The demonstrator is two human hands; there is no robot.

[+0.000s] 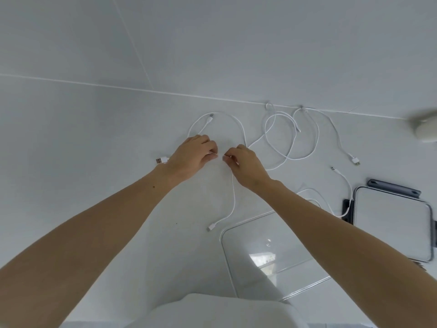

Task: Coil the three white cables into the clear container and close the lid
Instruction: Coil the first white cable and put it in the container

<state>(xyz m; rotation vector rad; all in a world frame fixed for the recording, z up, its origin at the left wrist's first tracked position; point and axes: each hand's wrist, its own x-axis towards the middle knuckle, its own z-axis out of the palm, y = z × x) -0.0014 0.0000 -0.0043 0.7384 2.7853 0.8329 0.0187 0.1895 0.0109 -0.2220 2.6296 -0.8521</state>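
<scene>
Three white cables lie spread on the white table. My left hand (192, 155) pinches the left cable (238, 124), whose USB plug (162, 159) sticks out by my wrist. My right hand (246, 165) pinches a white cable too; a strand hangs from it down to a small plug (211, 227). A second cable (293, 138) loops at the back middle. The third cable (345, 183) runs toward the lid. The clear container (267, 245) stands open at the front right, partly under my right forearm. Its lid (392, 221), white with grey clips, lies to the right.
A white wall rises behind the table, its joint (142, 89) running across the back. A blurred beige object (425, 129) sits at the far right edge. My white clothing (212, 311) fills the bottom middle.
</scene>
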